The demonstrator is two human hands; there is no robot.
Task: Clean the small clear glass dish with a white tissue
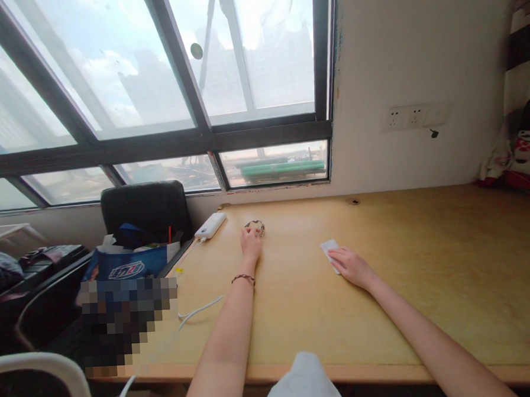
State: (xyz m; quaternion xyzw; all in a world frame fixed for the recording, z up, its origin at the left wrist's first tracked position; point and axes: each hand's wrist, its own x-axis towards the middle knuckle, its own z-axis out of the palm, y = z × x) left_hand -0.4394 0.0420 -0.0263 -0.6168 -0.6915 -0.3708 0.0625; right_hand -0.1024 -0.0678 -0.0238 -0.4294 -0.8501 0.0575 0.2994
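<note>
My left hand (250, 242) reaches to the far left part of the wooden table (293, 315). Its fingers are closed on a small dark-and-light patterned ring (261, 225), perhaps a hair band or bracelet, which rests on the tabletop. A braided bracelet (243, 278) circles my left wrist. Farther right, my right hand (352, 267) lies over a folded white tissue or cloth (328, 247), fingers pressing it against the table. Part of this white piece is hidden beneath the fingers.
A white power bank (210, 225) with a cable lies left of my left hand. Another white cable (200, 311) crosses the left edge. Beyond it stand a black chair (144, 208) and a blue bag (128, 263). Wall sockets (405, 117) and a patterned curtain (526, 90) are at right.
</note>
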